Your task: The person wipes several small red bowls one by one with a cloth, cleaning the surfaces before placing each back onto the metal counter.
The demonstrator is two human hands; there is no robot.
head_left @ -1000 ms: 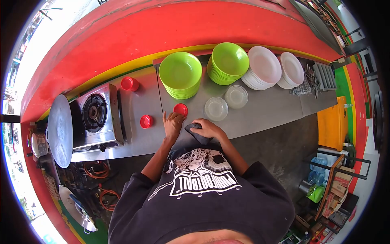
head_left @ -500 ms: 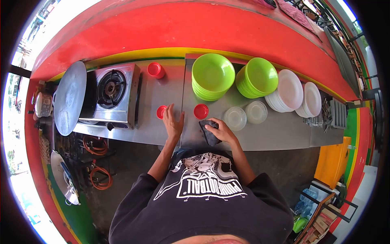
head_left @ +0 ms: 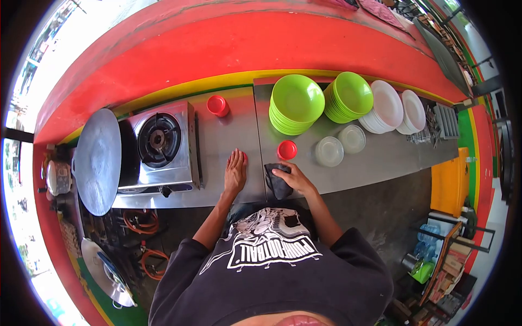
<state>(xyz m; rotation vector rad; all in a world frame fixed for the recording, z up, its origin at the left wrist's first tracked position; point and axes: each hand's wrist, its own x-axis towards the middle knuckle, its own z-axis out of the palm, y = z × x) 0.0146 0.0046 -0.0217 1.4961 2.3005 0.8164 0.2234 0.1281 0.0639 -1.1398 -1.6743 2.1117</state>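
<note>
My right hand (head_left: pixel 291 178) is closed on a dark cloth (head_left: pixel 277 183) at the counter's front edge. A small red bowl (head_left: pixel 287 149) stands just beyond that hand. My left hand (head_left: pixel 235 173) lies with its fingers stretched out over another small red dish (head_left: pixel 244 158), which it mostly hides. Whether the fingers touch the dish cannot be made out. Farther back on the steel counter (head_left: pixel 212 146) stands a red cup or stack of cups (head_left: pixel 217 105).
A gas stove (head_left: pixel 159 139) and a large round metal pan (head_left: pixel 98 161) are at the left. Stacked green bowls (head_left: pixel 297 100), clear small dishes (head_left: pixel 329 151), white plates (head_left: pixel 386 103) and cutlery (head_left: pixel 428 130) stand at the right. A red wall (head_left: pixel 261 41) runs behind.
The view has shifted and tilted. My left hand has moved over the left red dish, which showed more before, and its fingers are closer together. My right hand still holds the cloth.
</note>
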